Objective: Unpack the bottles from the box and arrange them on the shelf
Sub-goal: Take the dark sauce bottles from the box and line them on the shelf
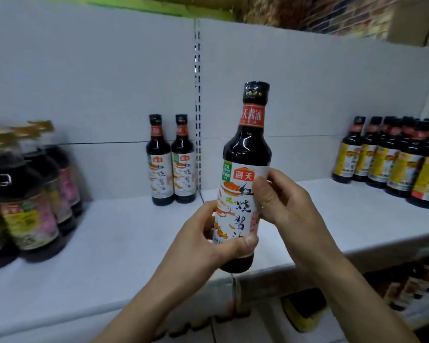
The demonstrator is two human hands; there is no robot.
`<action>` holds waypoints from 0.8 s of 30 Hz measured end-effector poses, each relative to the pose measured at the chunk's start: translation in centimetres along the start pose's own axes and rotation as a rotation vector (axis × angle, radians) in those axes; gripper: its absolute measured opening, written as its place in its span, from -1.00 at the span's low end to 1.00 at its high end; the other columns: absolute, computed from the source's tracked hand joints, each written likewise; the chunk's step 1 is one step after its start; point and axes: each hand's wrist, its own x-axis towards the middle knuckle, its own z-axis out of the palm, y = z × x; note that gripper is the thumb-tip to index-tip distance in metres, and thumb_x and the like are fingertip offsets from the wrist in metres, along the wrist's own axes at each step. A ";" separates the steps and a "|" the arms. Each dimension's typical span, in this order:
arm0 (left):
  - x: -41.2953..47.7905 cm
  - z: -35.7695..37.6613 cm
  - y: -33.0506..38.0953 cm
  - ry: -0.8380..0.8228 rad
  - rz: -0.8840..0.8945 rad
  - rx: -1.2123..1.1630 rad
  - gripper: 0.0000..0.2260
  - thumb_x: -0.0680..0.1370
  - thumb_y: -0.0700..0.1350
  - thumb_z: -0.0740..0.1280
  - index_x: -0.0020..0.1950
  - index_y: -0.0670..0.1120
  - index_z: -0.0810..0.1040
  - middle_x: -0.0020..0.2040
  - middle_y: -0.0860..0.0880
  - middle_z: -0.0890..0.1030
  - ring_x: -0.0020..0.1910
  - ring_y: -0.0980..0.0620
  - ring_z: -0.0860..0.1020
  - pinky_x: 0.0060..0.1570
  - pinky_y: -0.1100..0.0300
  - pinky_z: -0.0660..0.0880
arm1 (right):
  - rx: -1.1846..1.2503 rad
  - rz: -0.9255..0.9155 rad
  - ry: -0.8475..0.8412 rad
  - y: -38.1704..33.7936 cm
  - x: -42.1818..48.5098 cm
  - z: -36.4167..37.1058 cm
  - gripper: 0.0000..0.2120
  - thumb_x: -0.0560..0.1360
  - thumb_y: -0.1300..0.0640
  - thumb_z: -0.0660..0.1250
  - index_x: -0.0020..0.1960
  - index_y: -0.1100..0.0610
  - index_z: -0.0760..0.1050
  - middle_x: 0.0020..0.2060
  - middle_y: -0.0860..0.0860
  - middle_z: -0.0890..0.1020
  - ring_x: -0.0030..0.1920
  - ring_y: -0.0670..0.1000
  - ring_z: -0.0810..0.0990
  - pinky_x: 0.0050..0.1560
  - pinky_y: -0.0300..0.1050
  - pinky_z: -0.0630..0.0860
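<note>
Left hand [203,238] wraps the lower label of an upright bottle [245,149], thumb across the front; right hand [282,201] curls round the label's upper right side. Both hold it above the front edge of the shelf [109,243]. Two matching bottles [160,169] stand touching at the back, beside the slotted upright [197,95]. Yellow-label bottles [386,159] crowd the right end, jugs [27,206] the left
</note>
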 end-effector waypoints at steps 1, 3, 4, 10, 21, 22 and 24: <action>0.2 -1.1 -0.2 0.008 -0.006 0.001 -0.45 0.32 0.23 0.58 0.27 0.26 0.54 0.17 0.18 0.71 0.14 0.17 0.68 0.12 0.13 0.62 | 0.009 -0.001 -0.016 0.1 0.7 1.0 -0.54 0.51 -0.21 0.29 0.31 0.00 0.54 0.11 -0.15 0.74 0.15 -0.12 0.71 0.06 -0.27 0.64; 0.5 -3.3 -0.6 0.010 -0.027 -0.011 -0.43 0.33 0.18 0.60 0.30 0.22 0.53 0.19 0.15 0.71 0.17 0.12 0.68 0.21 0.04 0.62 | 0.029 0.003 -0.044 0.4 2.1 3.1 -0.54 0.53 -0.18 0.29 0.32 0.04 0.54 0.11 -0.09 0.74 0.15 -0.06 0.72 0.12 -0.17 0.66; 0.7 -4.2 -0.8 0.010 -0.036 -0.019 -0.43 0.34 0.16 0.60 0.31 0.20 0.53 0.19 0.14 0.71 0.17 0.10 0.69 0.24 0.01 0.61 | 0.033 0.007 -0.056 0.5 2.6 3.9 -0.55 0.53 -0.17 0.30 0.32 0.05 0.54 0.11 -0.07 0.74 0.15 -0.05 0.72 0.14 -0.14 0.66; 1.8 -8.5 -2.4 0.026 -0.084 -0.004 -0.46 0.38 0.04 0.61 0.31 0.15 0.52 0.18 0.15 0.71 0.18 0.12 0.68 0.24 0.08 0.61 | 0.065 0.029 -0.117 1.8 5.2 8.0 -0.58 0.53 -0.08 0.36 0.31 0.10 0.52 0.12 -0.03 0.74 0.15 -0.04 0.72 0.11 -0.19 0.65; 4.9 -10.1 -7.0 0.029 -0.098 -0.043 -0.48 0.52 -0.24 0.52 0.39 0.08 0.43 0.20 0.13 0.70 0.21 0.16 0.67 0.18 0.23 0.61 | 0.013 0.128 -0.177 6.4 8.7 10.7 -0.66 0.57 0.15 0.46 0.30 -0.01 0.48 0.12 -0.13 0.73 0.14 -0.15 0.71 0.08 -0.21 0.65; 5.2 -10.1 -7.3 0.036 -0.103 -0.045 -0.48 0.52 -0.23 0.52 0.39 0.08 0.42 0.20 0.14 0.70 0.21 0.15 0.66 0.21 0.20 0.61 | 0.003 0.133 -0.185 6.8 9.0 10.8 -0.65 0.57 0.15 0.46 0.30 -0.01 0.48 0.13 -0.13 0.73 0.14 -0.16 0.70 0.09 -0.21 0.65; 5.6 -10.1 -7.9 0.050 -0.118 -0.042 -0.47 0.51 -0.21 0.53 0.39 0.10 0.41 0.21 0.13 0.70 0.23 0.14 0.66 0.27 0.13 0.60 | -0.021 0.136 -0.196 7.4 9.6 10.9 -0.64 0.57 0.13 0.46 0.31 -0.04 0.47 0.12 -0.17 0.72 0.13 -0.20 0.69 0.11 -0.22 0.65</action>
